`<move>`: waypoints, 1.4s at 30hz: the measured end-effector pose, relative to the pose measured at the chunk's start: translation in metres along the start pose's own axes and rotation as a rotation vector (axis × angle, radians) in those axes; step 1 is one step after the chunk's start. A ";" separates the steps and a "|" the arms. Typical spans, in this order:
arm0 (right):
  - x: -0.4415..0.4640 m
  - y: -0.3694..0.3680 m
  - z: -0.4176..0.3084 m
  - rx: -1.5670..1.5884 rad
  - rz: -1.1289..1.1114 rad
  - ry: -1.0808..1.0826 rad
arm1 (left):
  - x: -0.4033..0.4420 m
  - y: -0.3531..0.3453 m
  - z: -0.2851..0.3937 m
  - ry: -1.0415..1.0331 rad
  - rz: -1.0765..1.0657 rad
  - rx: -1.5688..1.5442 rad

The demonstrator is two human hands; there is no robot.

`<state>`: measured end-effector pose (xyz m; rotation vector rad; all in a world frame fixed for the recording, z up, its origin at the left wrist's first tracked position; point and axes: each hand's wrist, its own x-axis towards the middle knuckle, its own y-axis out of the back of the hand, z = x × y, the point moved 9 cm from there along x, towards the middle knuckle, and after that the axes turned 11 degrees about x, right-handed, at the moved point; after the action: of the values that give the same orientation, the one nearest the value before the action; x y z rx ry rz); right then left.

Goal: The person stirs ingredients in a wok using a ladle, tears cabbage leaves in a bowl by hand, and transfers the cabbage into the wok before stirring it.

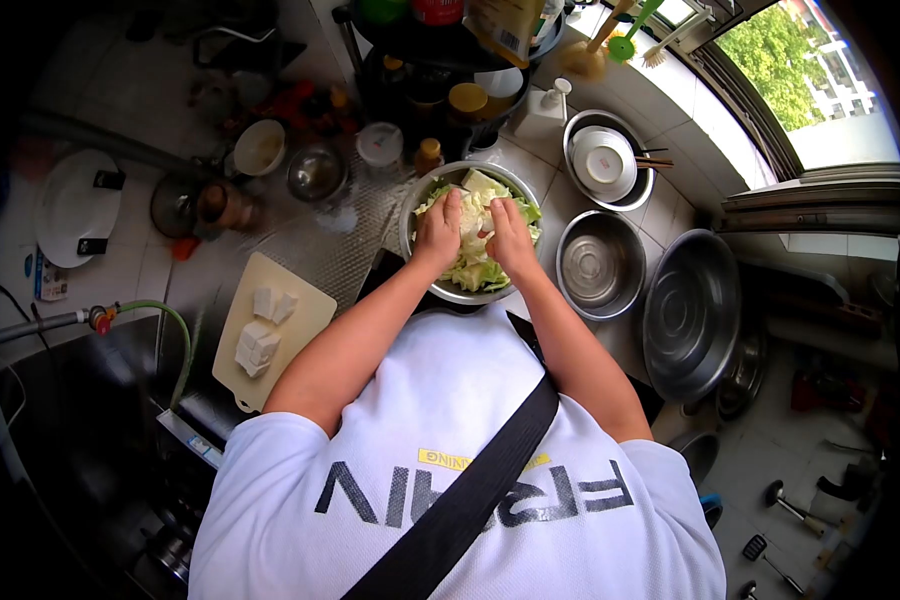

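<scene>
Torn cabbage leaves (pixel 475 274) fill a round metal bowl (pixel 405 225) directly in front of the white shirt (pixel 450 370); they are pale cream at the ribs and yellow-green to brighter green at the frilled edges. Both hands are over the heap, the left hand (pixel 438 230) and the right hand (pixel 510 238) facing each other with thumbs up and fingers partly curled, pale leaf showing between them — I cannot tell how firmly either one grips it. The bowl's near rim sits close to the shirt, and its far rim is just beside a small brown jar (pixel 429 152). To the right, a steel basin (pixel 592 265) stands close to the rim, with a second basin (pixel 648 186) beyond it bearing an upturned white bowl (pixel 604 162). More room lies to the left, where a patterned silver surface (pixel 332 245) stretches toward a cutting board (pixel 310 300) with white blocks (pixel 258 348). The leaves point several ways, so the heap reads as roughly round — one broad pale piece lies toward the far rim, its long axis hard to judge.
</scene>
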<state>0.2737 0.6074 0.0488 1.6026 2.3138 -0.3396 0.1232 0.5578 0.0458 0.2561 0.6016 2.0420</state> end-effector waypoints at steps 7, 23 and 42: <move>0.002 -0.017 -0.013 -0.360 -0.019 0.212 | -0.009 -0.023 0.010 0.011 -0.263 0.008; 0.019 0.006 0.008 -0.045 0.002 -0.067 | -0.017 0.003 0.034 -0.050 -0.197 0.141; -0.002 0.001 0.021 0.415 -0.241 -0.327 | -0.167 0.128 0.006 -0.026 0.561 0.323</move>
<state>0.2776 0.5981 0.0302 1.2995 2.2733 -1.1115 0.1170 0.3635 0.1264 0.7057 0.9218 2.4590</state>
